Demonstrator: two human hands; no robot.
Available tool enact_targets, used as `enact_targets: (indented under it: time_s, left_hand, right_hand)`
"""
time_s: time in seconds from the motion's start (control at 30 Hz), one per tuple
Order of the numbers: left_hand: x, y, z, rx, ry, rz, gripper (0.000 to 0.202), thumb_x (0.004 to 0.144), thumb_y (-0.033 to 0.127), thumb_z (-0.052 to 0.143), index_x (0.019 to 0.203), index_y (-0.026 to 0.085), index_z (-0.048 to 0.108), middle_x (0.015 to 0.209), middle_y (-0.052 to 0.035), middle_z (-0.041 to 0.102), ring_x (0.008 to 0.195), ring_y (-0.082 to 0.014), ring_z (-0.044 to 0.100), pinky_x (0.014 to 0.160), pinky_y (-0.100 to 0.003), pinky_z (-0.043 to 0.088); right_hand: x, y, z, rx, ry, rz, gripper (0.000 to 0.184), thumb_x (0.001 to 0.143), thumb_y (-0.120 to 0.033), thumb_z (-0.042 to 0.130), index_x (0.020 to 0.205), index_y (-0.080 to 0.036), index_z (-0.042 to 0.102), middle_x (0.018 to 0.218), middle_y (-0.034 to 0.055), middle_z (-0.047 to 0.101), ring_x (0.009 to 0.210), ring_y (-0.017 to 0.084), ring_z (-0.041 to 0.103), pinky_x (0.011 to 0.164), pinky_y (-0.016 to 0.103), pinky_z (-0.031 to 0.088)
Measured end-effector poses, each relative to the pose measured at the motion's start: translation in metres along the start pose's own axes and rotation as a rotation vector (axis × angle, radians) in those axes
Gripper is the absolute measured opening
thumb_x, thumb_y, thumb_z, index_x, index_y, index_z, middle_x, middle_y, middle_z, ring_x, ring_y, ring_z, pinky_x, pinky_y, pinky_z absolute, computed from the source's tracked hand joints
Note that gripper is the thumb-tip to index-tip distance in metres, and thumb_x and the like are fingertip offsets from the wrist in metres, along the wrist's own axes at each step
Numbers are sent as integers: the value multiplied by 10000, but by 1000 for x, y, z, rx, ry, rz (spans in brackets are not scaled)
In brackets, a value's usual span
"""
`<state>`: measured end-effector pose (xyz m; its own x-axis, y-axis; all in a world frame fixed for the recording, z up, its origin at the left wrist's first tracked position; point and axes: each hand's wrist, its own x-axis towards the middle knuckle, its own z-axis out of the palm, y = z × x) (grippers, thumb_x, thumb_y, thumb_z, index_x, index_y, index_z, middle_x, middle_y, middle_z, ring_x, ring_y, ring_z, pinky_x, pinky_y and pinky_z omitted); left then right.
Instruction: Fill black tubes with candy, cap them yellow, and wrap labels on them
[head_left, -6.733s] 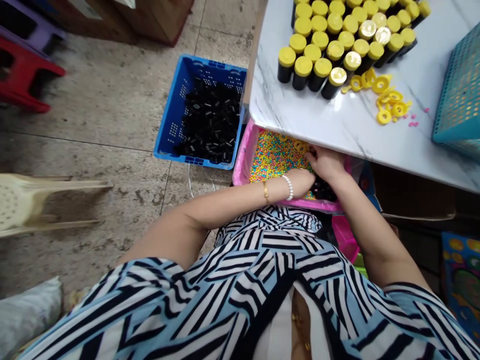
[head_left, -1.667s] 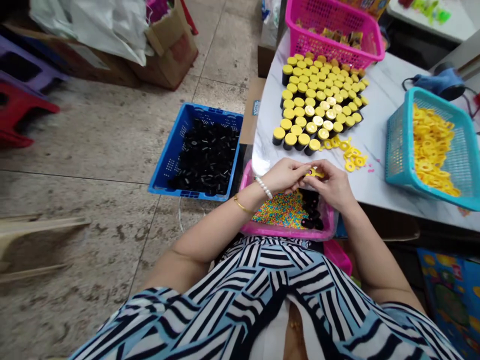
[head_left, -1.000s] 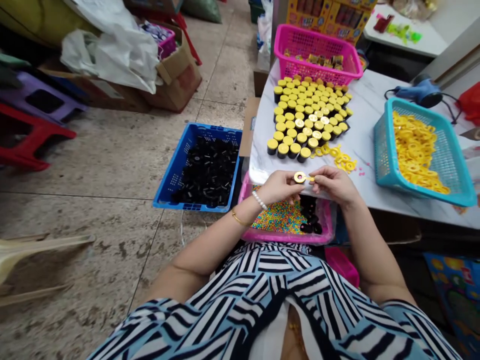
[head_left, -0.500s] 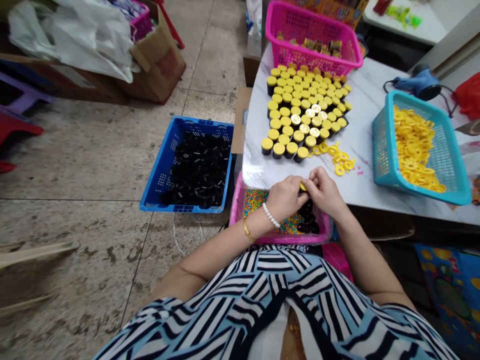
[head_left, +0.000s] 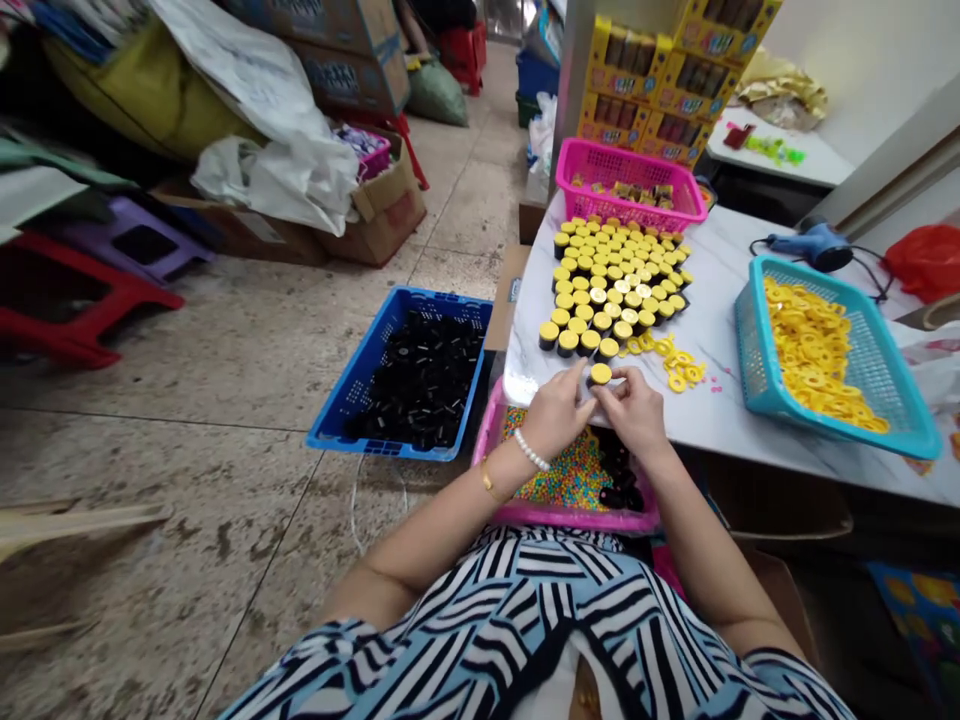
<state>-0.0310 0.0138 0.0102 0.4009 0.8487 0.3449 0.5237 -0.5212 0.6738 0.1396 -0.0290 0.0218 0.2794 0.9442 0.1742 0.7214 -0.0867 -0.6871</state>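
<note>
At table edge (head_left: 525,380): small black tube (head_left: 599,377), round yellow cap, upright between both hands.

The small black container (head_left: 600,376) is a short cylinder closed with a round yellow cap. The cap faces up, and the dark body below it is mostly hidden by fingers. It is held upright at the near edge of the white marble desk (head_left: 720,425), pinched between the fingertips of the left hand (head_left: 553,412) and the right hand (head_left: 636,410). It is just in front of the front row of yellow-capped containers (head_left: 611,285), not touching them.
</note>
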Motion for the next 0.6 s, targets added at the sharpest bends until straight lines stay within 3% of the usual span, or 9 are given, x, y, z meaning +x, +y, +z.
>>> enact_targets:
  time_s: [0.1, 0.17, 0.23, 0.3, 0.37, 0.43, 0.6]
  left_hand:
    - [-8, -19, -17, 60, 197, -78, 638, 908, 373, 735, 1458, 162, 491, 1022, -89, 667, 941, -247, 666, 893, -395, 577]
    - [2, -33, -28, 133, 236, -153, 873, 818, 470, 826, 1510, 127, 421, 1180, -166, 649, 1101, -312, 652, 991, -450, 555]
    - [23, -43, -34, 199, 172, -188, 1180, 713, 548, 896, 1601, 89, 269, 1444, -281, 529, 1345, -406, 540, 1133, -522, 468]
    - [47, -51, -33, 234, 47, -187, 1354, 672, 598, 909, 1647, 69, 132, 1620, -336, 346, 1509, -467, 365, 1239, -581, 332]
    - [68, -58, -30, 250, -63, -178, 1379, 680, 633, 890, 1653, 51, 104, 1663, -342, 290, 1567, -485, 262, 1284, -613, 216]
    - [81, -64, -27, 265, -118, -169, 1320, 711, 656, 857, 1646, 43, 154, 1655, -333, 327, 1585, -491, 218, 1293, -635, 143]
    - [97, -72, -27, 266, -140, -147, 1203, 776, 652, 804, 1637, 52, 215, 1643, -322, 361, 1586, -497, 208, 1277, -681, 116]
  right_hand:
    - [3, 3, 7, -48, 27, 18, 432, 842, -565, 715, 1092, -246, 565, 697, -20, 667, 668, 236, 671, 700, 350, 477]
    - [11, 3, 10, -55, 25, 53, 508, 805, -567, 747, 1126, -233, 541, 709, -5, 687, 704, 265, 697, 699, 362, 482]
    - [22, 1, 12, -53, 28, 71, 628, 777, -551, 773, 1229, -200, 513, 720, 14, 704, 767, 304, 725, 725, 385, 497]
    - [34, -1, 16, -66, 35, 74, 770, 763, -537, 784, 1351, -154, 467, 753, 48, 724, 831, 343, 738, 760, 418, 512]
    - [43, -3, 20, -94, 34, 75, 849, 765, -530, 780, 1422, -118, 432, 837, 109, 749, 884, 374, 739, 784, 447, 520]
    - [49, -3, 24, -122, 35, 73, 842, 777, -520, 767, 1434, -110, 436, 965, 181, 758, 942, 395, 733, 793, 463, 524]
    - [61, -12, 32, -127, 52, 81, 782, 791, -502, 760, 1400, -102, 475, 1127, 256, 724, 1015, 407, 708, 804, 476, 529]
